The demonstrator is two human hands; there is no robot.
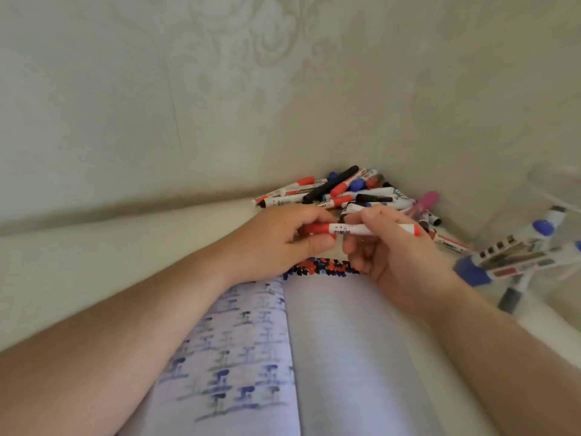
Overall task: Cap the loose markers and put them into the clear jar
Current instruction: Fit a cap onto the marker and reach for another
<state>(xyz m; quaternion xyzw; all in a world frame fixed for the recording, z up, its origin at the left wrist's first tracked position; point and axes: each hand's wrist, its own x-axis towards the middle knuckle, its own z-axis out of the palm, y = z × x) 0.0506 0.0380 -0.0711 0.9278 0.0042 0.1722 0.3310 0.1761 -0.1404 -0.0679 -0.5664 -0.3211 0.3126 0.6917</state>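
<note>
Nearest me lies the notebook [330, 341]. Above it, left hand [283, 243] pinches the red cap end, right hand [386, 247] grips the marker [361, 229]. Pile [345, 193] waits at twelve o'clock; jar [540, 234] at three holds few.

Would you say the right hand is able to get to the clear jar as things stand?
Probably yes: the jar stands just right of the right hand with nothing between, though that hand holds the red marker with the left hand.
</note>
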